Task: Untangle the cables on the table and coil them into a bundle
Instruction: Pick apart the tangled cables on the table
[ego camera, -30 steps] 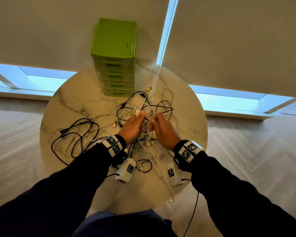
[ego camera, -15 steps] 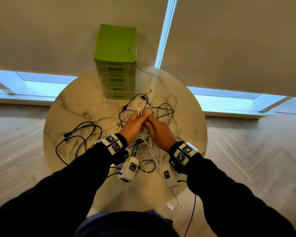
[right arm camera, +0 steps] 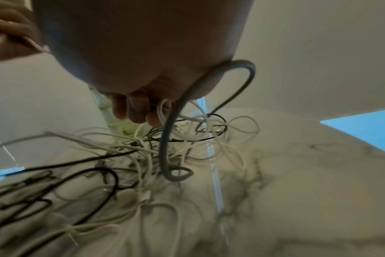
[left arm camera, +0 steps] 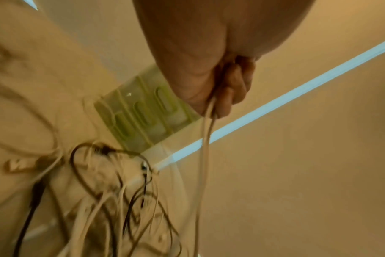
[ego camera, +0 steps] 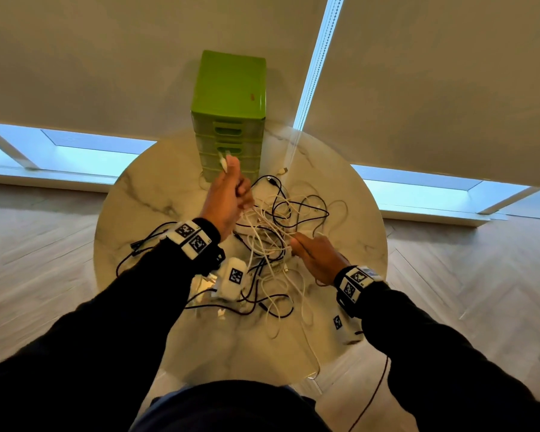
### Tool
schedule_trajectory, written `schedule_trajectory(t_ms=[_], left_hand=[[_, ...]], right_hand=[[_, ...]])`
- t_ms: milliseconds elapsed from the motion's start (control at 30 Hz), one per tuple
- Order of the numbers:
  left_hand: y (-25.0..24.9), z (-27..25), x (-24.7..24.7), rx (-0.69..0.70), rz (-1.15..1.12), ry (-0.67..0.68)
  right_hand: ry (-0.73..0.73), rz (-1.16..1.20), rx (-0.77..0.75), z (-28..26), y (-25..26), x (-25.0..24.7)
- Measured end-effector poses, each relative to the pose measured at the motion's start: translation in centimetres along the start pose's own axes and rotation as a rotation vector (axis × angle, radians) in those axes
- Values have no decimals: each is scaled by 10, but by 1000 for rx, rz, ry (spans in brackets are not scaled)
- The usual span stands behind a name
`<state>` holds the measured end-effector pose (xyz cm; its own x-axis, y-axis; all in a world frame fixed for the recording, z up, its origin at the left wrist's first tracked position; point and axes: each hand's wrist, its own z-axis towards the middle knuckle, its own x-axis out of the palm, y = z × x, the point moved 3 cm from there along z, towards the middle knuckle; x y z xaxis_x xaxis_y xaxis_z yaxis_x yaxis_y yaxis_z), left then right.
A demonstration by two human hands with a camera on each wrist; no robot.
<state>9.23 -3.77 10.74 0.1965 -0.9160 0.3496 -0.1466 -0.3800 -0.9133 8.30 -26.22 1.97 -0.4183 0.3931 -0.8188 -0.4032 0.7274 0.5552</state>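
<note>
A tangle of white and black cables (ego camera: 278, 232) lies across the middle of the round marble table (ego camera: 156, 194). My left hand (ego camera: 231, 188) is raised above the heap and grips a white cable (left arm camera: 205, 139), whose plug end sticks up past my knuckles in front of the green drawers. The cable hangs from my fist down into the tangle (left arm camera: 121, 200). My right hand (ego camera: 312, 251) stays low at the right of the heap, its fingers curled into white strands (right arm camera: 163, 111). A thicker grey cable (right arm camera: 171, 139) loops past that palm.
A green plastic drawer unit (ego camera: 231, 120) stands at the table's far edge. Black cables (ego camera: 144, 244) trail off to the left under my left sleeve. White adapters (ego camera: 233, 279) lie near the front. Roller blinds hang behind, with a bead chain (ego camera: 309, 88).
My hands, pressed together over the heap before, have parted. The left hand has risen up and away with the white cable; the right has dropped back to the heap's right side.
</note>
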Motion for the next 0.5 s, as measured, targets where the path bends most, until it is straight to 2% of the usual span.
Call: schedule_trajectory(t_ms=[133,233,300,367,500], left_hand=[[-28,8,-17,62,155,-38],[-7,1,-13,-32,541,106],[16,-2,-8,-116,716,216],[37,-3,-4,-195,750,242],[44,-3,4,-181,531,99]], right_hand=[[82,-176,38,8,-10,-15],[11,-45,138,29,-5,-27],[-84,73,134,40,8,-36],[-108,144,94,44,28,-42],[-56,177,-24,37,60,-39]])
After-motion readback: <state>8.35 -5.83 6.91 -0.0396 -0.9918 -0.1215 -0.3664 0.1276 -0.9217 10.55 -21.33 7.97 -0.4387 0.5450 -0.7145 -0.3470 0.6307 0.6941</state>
